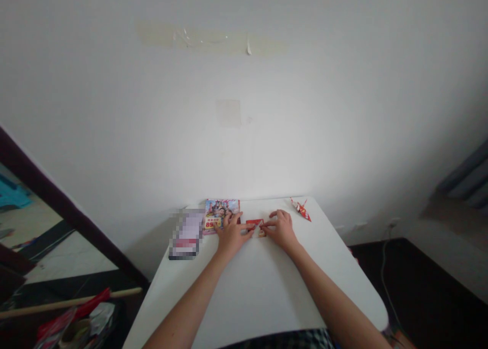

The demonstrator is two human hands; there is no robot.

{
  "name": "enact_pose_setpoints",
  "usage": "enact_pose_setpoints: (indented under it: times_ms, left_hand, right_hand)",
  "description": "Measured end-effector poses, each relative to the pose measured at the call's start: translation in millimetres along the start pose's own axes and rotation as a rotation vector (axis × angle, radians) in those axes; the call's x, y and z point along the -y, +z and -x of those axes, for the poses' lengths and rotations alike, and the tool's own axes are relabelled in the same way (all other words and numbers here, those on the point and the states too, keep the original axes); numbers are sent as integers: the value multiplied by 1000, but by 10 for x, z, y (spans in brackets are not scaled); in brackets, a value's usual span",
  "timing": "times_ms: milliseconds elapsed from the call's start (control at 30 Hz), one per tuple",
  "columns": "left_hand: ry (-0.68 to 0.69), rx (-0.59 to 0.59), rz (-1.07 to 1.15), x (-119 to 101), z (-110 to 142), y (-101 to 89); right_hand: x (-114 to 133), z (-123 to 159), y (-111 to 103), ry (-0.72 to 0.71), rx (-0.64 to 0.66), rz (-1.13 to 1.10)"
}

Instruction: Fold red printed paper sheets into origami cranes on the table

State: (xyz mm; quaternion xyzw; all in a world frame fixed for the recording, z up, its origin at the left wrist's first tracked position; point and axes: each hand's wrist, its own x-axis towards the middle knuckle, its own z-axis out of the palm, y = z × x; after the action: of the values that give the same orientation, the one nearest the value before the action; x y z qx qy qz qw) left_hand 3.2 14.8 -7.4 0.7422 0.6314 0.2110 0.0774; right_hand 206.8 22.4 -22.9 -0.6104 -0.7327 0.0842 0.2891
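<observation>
A small piece of red printed paper (254,221) lies on the white table, partly covered by my fingers. My left hand (231,232) is spread open, palm down, its thumb side reaching onto the paper's left part and its other fingers over a colourful printed leaflet (222,208). At the paper's right side my right hand (282,228) pinches with thumb and forefinger at its edge, the other fingers curled. Beyond that hand, a folded red-and-white paper shape (302,210) with pointed ends rests near the table's back right corner.
A blurred-out phone-like device (187,234) sits at the table's left edge. The white table (259,293) stands against a pale wall (244,156). Left of it is a dark-framed mirror (68,201), with a bag of odds and ends (82,323) below. A cable (384,267) hangs at right.
</observation>
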Motion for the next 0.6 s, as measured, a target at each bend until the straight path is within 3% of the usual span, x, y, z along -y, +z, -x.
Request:
enact_pose_setpoints:
  times_ms: [300, 600]
  left_hand:
    - [6, -9, -6, 14, -6, 10]
    - [42, -30, -10, 37, 21, 34]
  right_hand:
    - [78, -7, -18, 105, -78, 58]
    - [33, 23, 17, 11, -69, 24]
